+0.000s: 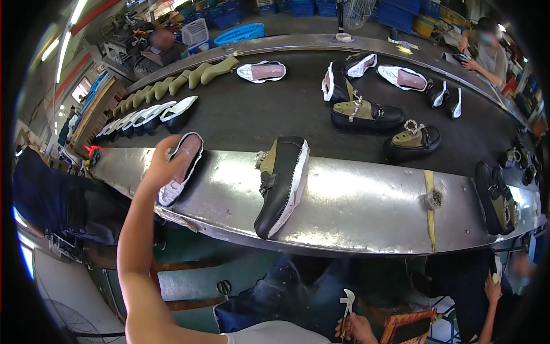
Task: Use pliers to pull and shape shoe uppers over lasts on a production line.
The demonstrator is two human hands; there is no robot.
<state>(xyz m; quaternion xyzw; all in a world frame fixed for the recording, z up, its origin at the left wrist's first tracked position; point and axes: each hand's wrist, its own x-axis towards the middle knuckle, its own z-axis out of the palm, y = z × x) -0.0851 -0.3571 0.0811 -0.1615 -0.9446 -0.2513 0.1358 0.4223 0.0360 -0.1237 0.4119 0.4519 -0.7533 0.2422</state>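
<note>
My left hand grips the side of a shoe upper on its last, which lies sole-up with a pinkish insole and a white folded rim, at the left of the metal bench edge. In front of me, a black and olive shoe rests on its side with its white underside edge facing right; neither hand touches it. Low in the view, close to my body, my right hand is closed round the handle of a small metal hammer, head upward.
Beyond the metal edge runs a dark conveyor belt carrying black and olive shoes, olive lasts and a row of white-rimmed shoes. A metal cup stands at right. Other people work nearby.
</note>
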